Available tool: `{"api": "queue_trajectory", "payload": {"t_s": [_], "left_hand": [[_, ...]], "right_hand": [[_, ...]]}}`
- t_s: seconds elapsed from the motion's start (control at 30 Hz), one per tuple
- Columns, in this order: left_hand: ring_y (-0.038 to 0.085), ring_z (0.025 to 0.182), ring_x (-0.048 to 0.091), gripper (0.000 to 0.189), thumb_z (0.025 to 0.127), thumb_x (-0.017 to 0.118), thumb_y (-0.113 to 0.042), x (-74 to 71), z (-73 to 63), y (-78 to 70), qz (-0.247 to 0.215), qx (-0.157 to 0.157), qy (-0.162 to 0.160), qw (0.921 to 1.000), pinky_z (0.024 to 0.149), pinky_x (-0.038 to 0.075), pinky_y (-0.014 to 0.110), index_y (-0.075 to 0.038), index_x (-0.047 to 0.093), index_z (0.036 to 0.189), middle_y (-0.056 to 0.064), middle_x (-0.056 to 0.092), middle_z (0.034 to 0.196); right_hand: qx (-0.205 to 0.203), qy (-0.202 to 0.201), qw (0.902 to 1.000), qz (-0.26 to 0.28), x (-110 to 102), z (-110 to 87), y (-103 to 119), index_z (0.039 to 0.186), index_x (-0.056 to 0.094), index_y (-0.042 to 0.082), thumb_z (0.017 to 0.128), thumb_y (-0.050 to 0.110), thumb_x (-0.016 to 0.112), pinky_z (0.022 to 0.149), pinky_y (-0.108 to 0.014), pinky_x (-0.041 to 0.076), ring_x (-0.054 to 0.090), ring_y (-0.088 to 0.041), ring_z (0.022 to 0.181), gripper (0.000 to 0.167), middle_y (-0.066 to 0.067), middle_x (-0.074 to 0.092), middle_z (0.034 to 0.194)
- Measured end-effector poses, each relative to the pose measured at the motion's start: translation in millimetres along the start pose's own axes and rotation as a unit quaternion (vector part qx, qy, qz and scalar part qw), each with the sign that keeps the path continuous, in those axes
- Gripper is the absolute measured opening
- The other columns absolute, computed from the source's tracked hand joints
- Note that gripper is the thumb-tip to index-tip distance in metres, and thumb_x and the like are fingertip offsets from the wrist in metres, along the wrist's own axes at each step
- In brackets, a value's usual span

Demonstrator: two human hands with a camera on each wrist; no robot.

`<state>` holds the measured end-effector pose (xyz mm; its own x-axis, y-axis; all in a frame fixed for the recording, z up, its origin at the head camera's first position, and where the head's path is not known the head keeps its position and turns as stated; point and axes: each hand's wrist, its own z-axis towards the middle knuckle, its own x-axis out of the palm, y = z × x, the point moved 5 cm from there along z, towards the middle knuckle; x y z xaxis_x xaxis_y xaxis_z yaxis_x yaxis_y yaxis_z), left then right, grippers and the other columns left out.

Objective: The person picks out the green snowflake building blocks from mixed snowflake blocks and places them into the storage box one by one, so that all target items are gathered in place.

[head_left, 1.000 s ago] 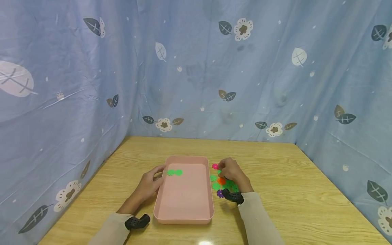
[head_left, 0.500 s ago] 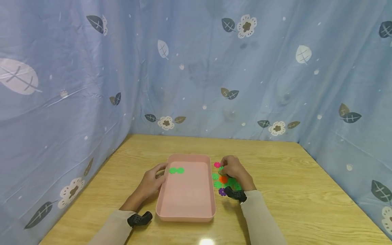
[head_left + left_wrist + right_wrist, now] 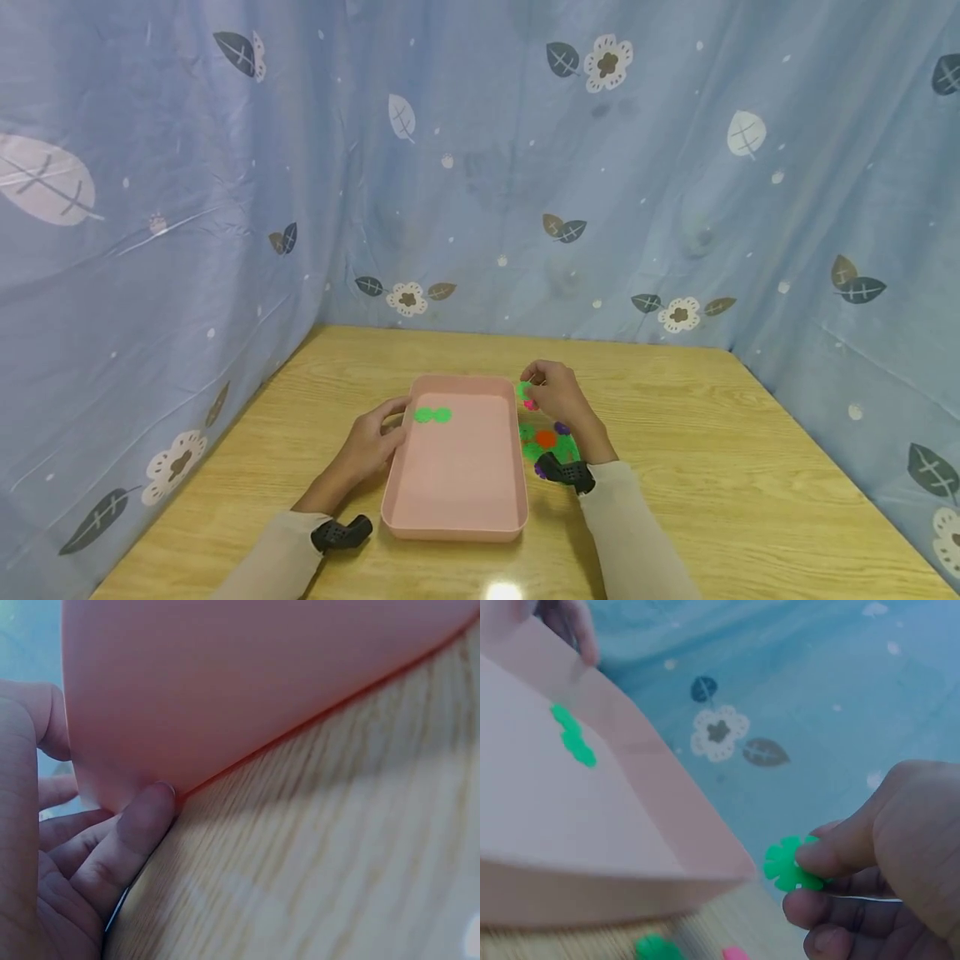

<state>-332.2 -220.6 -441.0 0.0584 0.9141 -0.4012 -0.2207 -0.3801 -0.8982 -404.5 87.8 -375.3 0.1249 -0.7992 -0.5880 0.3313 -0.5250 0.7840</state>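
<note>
Pale-blue fabric curtain (image 3: 480, 179) with white-flower and grey/brown-leaf print, hanging in folds from 9 o'clock through 12 to 3. Yellow-brown wood-grain desk (image 3: 690, 442) below it. White glare spot (image 3: 503, 591) on desk, 6 o'clock.

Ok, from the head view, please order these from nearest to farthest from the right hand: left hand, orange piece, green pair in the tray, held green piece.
1. Held green piece, pinched by the right hand
2. Orange piece, right of the tray
3. Green pair, inside the tray, far left
4. Left hand, on the tray's left side
</note>
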Motion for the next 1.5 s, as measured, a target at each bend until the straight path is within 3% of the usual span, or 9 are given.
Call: {"api": "queue_trajectory", "payload": {"t_s": [0.43,0.77,0.87,0.97,1.07,1.3,1.5], "left_hand": [[0.040,0.121,0.063,0.053,0.097,0.054,-0.007,1.5,0.4,-2.4,0.000,0.005,-0.002,1.0000,0.070,0.057,0.029,-0.005,0.047,0.150,0.023,0.051,0.148],[0.037,0.111,0.069,0.055,0.096,0.054,-0.005,0.1,-2.7,-0.8,-0.011,0.003,0.000,0.9999,0.055,0.054,0.031,-0.006,0.047,0.150,0.025,0.051,0.147],[0.037,0.112,0.068,0.053,0.097,0.055,-0.006,-0.1,-3.0,-0.9,-0.020,0.003,0.002,0.9998,0.058,0.055,0.031,-0.006,0.047,0.150,0.024,0.050,0.149],[0.032,0.102,0.072,0.050,0.100,0.057,-0.012,0.1,-2.4,-1.1,-0.022,0.003,0.005,0.9997,0.058,0.056,0.031,-0.006,0.047,0.150,0.022,0.050,0.149],[0.024,0.093,0.074,0.049,0.102,0.059,-0.019,0.8,-0.8,-2.9,-0.013,0.010,0.005,0.9999,0.059,0.056,0.030,-0.006,0.049,0.148,0.022,0.051,0.148],[0.019,0.068,0.069,0.051,0.101,0.061,-0.021,0.9,-0.6,-8.8,0.000,0.013,0.004,0.9999,0.050,0.052,0.029,-0.005,0.048,0.148,0.022,0.052,0.147],[0.021,0.088,0.074,0.053,0.099,0.063,-0.017,2.3,-3.0,-6.1,-0.010,0.004,0.002,0.9999,0.060,0.056,0.029,-0.004,0.048,0.148,0.023,0.050,0.148]], "right_hand": [[-0.045,0.037,0.9983,0.002,39,14.6,33,0.110,0.069,-0.004,0.095,-0.001,0.060,0.064,-0.033,0.055,0.069,-0.040,0.078,0.018,-0.010,0.065,0.087],[-0.013,0.047,0.9985,0.026,76,28.0,50,0.105,0.067,0.000,0.092,-0.002,0.058,0.061,-0.032,0.054,0.071,-0.038,0.074,0.016,-0.008,0.064,0.079],[-0.002,0.038,0.9993,-0.005,86,29.1,48,0.106,0.069,0.004,0.090,0.000,0.060,0.069,-0.036,0.051,0.070,-0.027,0.067,0.019,-0.004,0.064,0.075],[0.001,0.030,0.9985,-0.047,91,27.0,43,0.104,0.072,0.010,0.089,0.005,0.063,0.083,-0.044,0.047,0.065,-0.014,0.062,0.018,0.003,0.065,0.073],[-0.002,0.022,0.9987,-0.045,92,25.0,36,0.102,0.073,0.011,0.090,0.008,0.064,0.090,-0.047,0.048,0.064,-0.011,0.060,0.015,0.005,0.065,0.075],[0.015,0.009,0.9998,-0.012,91,24.7,27,0.092,0.072,0.011,0.085,0.007,0.067,0.070,-0.034,0.052,0.060,-0.016,0.066,0.009,0.001,0.066,0.077],[0.037,0.014,0.9990,0.022,96,23.3,20,0.090,0.071,0.007,0.083,0.001,0.067,0.051,-0.026,0.052,0.060,-0.014,0.053,0.010,-0.002,0.065,0.078]]}}
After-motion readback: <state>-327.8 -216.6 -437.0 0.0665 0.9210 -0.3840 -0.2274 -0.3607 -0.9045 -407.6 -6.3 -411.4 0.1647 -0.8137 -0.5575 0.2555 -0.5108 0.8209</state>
